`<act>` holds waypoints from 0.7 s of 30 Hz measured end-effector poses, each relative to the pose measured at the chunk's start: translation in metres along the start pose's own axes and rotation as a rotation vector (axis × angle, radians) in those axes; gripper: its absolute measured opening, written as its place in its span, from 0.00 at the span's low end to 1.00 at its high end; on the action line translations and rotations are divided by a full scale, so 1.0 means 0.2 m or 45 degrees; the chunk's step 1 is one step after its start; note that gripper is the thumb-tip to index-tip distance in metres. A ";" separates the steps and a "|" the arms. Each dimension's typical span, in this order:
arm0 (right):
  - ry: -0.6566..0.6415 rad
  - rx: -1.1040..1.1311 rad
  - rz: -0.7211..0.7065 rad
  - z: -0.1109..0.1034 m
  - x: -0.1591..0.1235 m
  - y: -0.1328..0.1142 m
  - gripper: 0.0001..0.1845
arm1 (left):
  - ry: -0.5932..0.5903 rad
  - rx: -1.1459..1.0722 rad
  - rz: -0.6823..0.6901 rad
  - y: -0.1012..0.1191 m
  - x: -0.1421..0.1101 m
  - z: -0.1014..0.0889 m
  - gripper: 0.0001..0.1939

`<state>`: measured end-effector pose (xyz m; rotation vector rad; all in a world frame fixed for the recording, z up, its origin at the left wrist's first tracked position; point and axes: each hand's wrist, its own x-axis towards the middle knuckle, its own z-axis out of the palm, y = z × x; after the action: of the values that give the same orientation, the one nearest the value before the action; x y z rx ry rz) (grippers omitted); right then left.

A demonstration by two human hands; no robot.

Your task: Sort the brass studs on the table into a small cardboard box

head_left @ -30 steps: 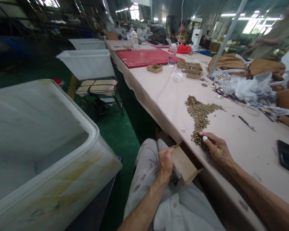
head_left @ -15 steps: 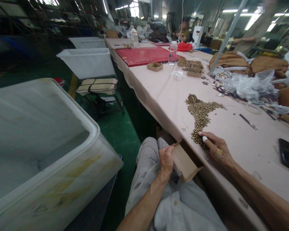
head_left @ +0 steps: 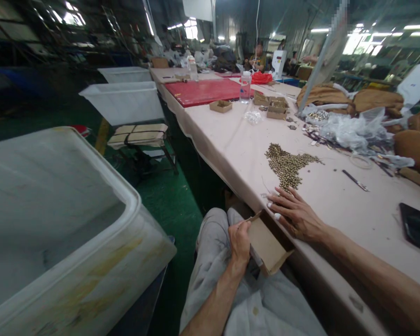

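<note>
My left hand point(head_left: 240, 240) grips the left edge of a small cardboard box point(head_left: 268, 245), which is tilted just below the table edge over my lap. Its visible inside shows bare cardboard. My right hand point(head_left: 297, 214) lies spread on the table beside the box, palm down, with white wraps on some fingertips. Those fingers touch the near end of a pile of small brass-coloured metal pieces point(head_left: 287, 163). Whatever is under the palm is hidden.
Across the cloth-covered table point(head_left: 227, 144) are a dark phone point(head_left: 418, 226), a thin metal tool point(head_left: 356, 180), small cardboard boxes point(head_left: 277, 111), a water bottle point(head_left: 245, 87) and clear plastic bags point(head_left: 353, 130). A large white bin point(head_left: 154, 238) stands at my left. A person point(head_left: 331, 51) is beyond the pole.
My right hand has gone from bent fingers at the pile's near end to lying flat and spread nearer the table edge. The pile's near tail no longer shows. My left hand still holds the box.
</note>
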<state>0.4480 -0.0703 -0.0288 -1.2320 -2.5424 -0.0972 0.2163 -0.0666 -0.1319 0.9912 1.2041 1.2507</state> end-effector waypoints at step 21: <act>0.298 -0.069 0.271 -0.01 0.06 0.53 0.16 | -0.015 -0.016 0.019 0.00 0.00 -0.06 0.17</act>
<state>0.5242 0.0047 -0.0311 -1.4139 -2.2110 -0.2473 0.2053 -0.0678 -0.1342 0.9990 1.1806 1.2608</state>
